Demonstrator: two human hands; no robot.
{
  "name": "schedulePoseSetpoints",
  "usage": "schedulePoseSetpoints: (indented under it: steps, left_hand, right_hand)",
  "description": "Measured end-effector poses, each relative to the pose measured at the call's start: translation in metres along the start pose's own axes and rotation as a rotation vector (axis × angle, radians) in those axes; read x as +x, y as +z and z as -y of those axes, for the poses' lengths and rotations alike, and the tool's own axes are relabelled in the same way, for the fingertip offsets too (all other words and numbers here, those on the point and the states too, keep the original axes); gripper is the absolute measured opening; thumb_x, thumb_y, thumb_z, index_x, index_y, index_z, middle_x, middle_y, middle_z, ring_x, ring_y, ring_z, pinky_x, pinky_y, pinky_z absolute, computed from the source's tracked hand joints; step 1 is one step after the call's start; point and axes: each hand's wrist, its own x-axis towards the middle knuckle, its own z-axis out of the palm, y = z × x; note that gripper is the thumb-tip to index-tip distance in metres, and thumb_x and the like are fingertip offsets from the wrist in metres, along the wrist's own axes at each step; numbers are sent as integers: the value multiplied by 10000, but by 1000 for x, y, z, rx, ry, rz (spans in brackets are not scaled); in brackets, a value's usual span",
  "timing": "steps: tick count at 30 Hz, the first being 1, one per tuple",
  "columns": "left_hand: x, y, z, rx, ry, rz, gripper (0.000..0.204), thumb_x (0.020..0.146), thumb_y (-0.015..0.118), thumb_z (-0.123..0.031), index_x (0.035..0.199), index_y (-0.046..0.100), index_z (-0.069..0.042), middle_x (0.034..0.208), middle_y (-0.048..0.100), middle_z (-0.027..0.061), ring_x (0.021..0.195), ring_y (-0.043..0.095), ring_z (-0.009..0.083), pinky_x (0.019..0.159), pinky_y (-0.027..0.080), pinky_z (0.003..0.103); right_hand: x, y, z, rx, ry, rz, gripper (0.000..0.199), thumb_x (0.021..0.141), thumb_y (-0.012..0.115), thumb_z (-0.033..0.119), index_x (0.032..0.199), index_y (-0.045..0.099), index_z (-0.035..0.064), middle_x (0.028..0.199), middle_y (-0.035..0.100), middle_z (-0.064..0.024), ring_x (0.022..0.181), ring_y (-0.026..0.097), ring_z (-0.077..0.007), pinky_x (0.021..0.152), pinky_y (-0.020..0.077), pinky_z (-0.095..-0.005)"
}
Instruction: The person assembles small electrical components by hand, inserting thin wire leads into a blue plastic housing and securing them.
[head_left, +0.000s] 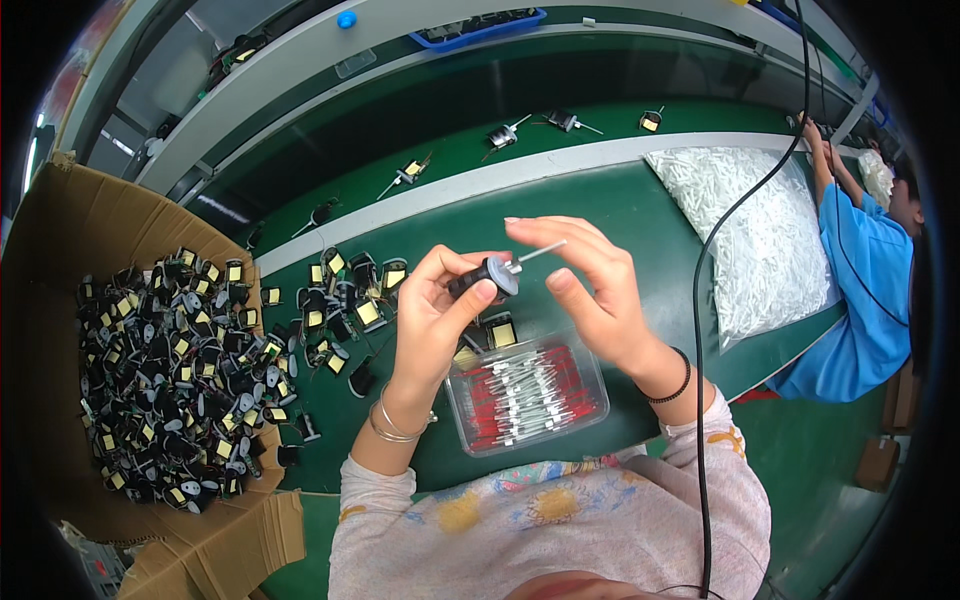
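A small black cylindrical part with a grey round end (503, 278) is gripped between the thumb and fingers of my left hand (428, 312). A thin white rod (542, 252) sticks out of its grey end, up and to the right. Around the rod's free end my right hand (605, 285) is open, thumb and fingers apart, with nothing held in it. Just below both hands is a clear plastic box (462, 443) of thin white pieces with red ends (535, 395). Several similar black parts with yellow patches (368, 312) lie left of my left hand.
A cardboard box (150, 215) heaped with black parts (190, 380) stands at the left. Behind a pale rail (590, 158), several parts with rods (502, 135) lie on a green surface. A clear bag of white pieces (765, 240), a hanging black cable (699, 400) and a blue-clad person (850, 290) are at the right.
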Motion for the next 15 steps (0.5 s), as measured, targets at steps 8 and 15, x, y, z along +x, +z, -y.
schedulePoseSetpoints:
  steps: [8, 15]
  left_hand:
    - [28, 1, 2, 31, -64, 10, 141, 837, 633, -73, 877, 510, -15, 1051, 618, 190, 887, 593, 143, 766, 498, 268]
    - [52, 7, 16, 11, -111, 9, 111, 835, 625, -63, 875, 530, -24, 1050, 627, 165, 900, 593, 142, 751, 496, 269]
  right_hand:
    - [2, -11, -12, -305, -171, -67, 564, 827, 583, 366, 1259, 492, 14, 1268, 516, -163, 1174, 463, -366, 972, 360, -429]
    - [-10, -23, -33, -314, -52, -91, 605, 819, 595, 395, 1299, 466, 50, 1342, 439, -178, 1221, 415, -378, 1011, 311, -449]
